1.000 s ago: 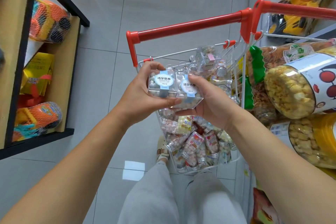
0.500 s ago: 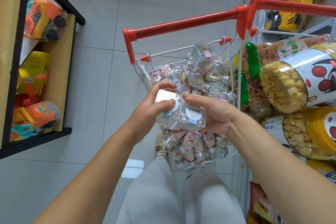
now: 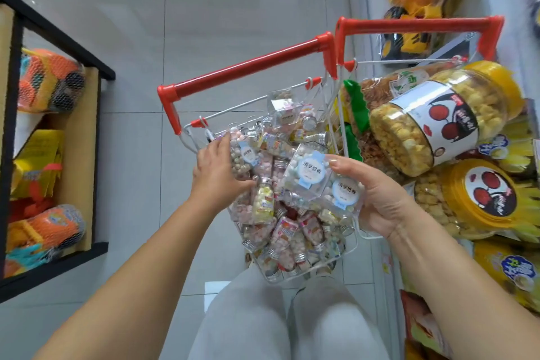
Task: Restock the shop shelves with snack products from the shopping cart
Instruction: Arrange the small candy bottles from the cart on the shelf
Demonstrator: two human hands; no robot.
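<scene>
A small wire shopping cart with a red handle (image 3: 248,67) stands in front of me, full of small clear candy bottles and boxes. My right hand (image 3: 380,202) holds two clear candy boxes with blue labels (image 3: 309,172) side by side over the cart's right edge. My left hand (image 3: 214,168) reaches into the cart's left side. Its fingers and thumb close round a third clear candy box with a blue label (image 3: 245,152), which still lies among the bottles.
A second red-handled cart (image 3: 409,25) at the right holds large popcorn jars (image 3: 432,120) and snack bags. A black-framed wooden shelf (image 3: 96,137) at the left holds netted toy trucks (image 3: 46,82). Grey tiled floor lies between them. My legs are below the cart.
My left hand let go of the two boxes and dropped into the cart onto a third box. My right hand now holds both boxes alone, shifted right.
</scene>
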